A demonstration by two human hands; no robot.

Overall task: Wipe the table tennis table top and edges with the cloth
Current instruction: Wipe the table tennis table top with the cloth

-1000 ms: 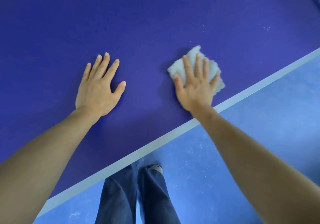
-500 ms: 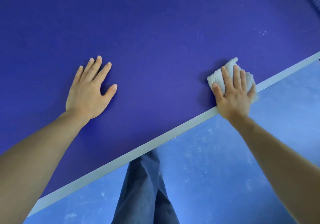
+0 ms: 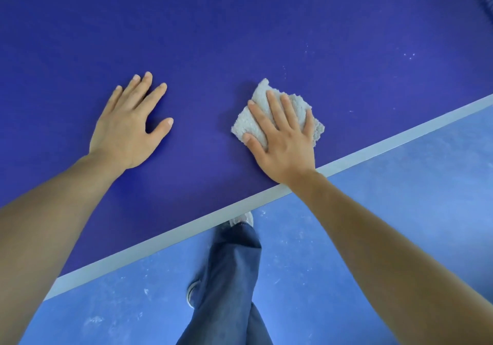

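Observation:
The dark blue table tennis table top fills the upper part of the view, and its pale edge line runs diagonally from lower left to right. A folded white terry cloth lies on the top just inside that edge. My right hand presses flat on the cloth with fingers spread, covering most of it. My left hand rests flat on the bare top to the left, fingers apart, holding nothing.
White specks of dust dot the table top to the right of the cloth. Below the edge lies a light blue floor. My legs in blue jeans and a grey shoe stand beside the table edge.
My right hand has slid the cloth back to the left along the edge, after a sweep to the right half a second ago. The left hand stays planted on the top.

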